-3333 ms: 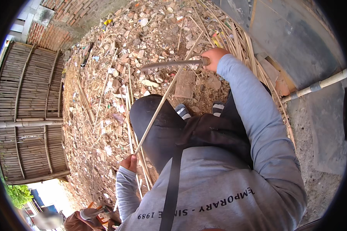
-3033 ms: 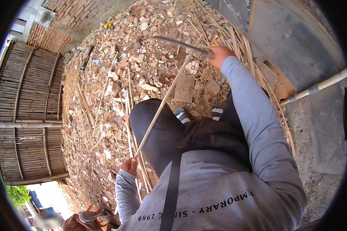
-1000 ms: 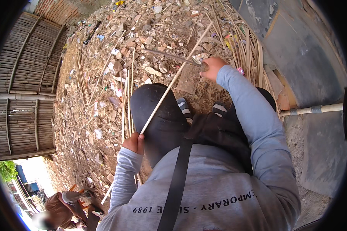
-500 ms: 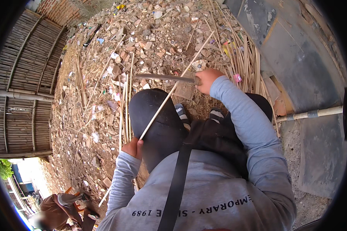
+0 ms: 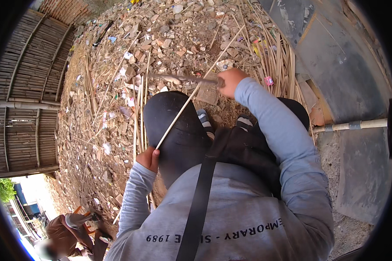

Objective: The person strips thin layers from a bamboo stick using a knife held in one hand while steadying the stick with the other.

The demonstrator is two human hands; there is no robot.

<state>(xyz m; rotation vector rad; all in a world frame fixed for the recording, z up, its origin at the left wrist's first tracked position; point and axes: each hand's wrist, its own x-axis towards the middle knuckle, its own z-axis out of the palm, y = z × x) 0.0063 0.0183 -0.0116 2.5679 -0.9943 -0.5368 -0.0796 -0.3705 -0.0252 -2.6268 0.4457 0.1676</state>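
My left hand is closed round the near end of a long, thin bamboo strip. From there the strip slants up and to the right, passing over my dark-trousered left knee. My right hand grips the short handle of a long-bladed knife. The blade points left and crosses the strip beyond my knees; it is smeared by motion. Whether its edge touches the strip, I cannot tell.
Several split bamboo strips lie piled at the far right, others beside my left knee. Stony rubble with litter covers the ground. Grey sheets stand right, a bamboo-slat wall left. Another person bends at lower left.
The knife and my right hand have shifted slightly up and left in the picture, and the blade is now blurred. My left hand still holds the strip, a little higher in view.
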